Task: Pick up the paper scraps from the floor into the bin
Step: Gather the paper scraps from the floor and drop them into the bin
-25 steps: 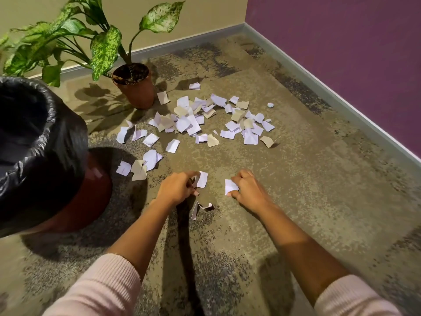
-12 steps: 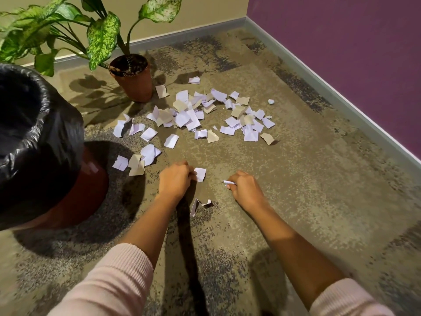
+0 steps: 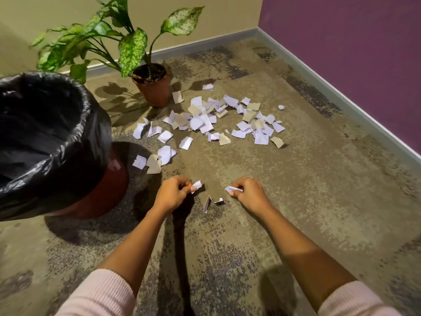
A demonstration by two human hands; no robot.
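Each hand, left hand (image 3: 173, 193) and right hand (image 3: 249, 193), has its grip pinched on one paper scrap low over the floor (image 3: 319, 201), likely gathering the nearest pieces first, while the main scatter of scraps (image 3: 218, 124) lies beyond, right of the bin (image 3: 75, 133).

White and tan paper scraps (image 3: 206, 120) dot mottled brown-grey carpet (image 3: 296, 179); black bin liner (image 3: 45, 133), purple wall (image 3: 353, 42), speckled green leaves (image 3: 132, 51).

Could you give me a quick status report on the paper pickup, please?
Left hand pinching a scrap; right hand pinching another. Pile on carpet. Bin left, path clear.
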